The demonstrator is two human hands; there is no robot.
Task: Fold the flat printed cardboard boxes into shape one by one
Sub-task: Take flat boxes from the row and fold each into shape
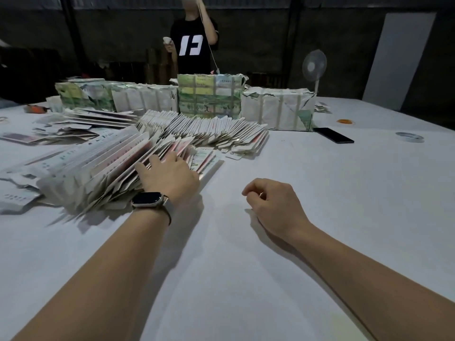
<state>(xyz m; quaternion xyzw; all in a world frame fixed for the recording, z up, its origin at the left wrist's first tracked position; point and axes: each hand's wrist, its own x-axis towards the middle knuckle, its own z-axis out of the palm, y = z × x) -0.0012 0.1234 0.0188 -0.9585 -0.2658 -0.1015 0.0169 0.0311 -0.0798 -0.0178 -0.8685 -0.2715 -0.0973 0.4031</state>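
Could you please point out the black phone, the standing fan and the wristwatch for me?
black phone (333,135): head view, middle of its screen.
standing fan (314,65): head view, centre of its round head.
wristwatch (147,199): head view, its dark face.

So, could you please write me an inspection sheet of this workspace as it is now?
Surface: white table.
Job's things: fanned row of flat boxes; wrapped bundles behind it.
Clutter: black phone, tape roll, loose scraps.
Hands: left hand rests on the flat boxes, fingers straight; right hand loosely curled on the table, holding nothing.
Cables: nothing seen.
Surroundings: standing fan; a second person behind the table.
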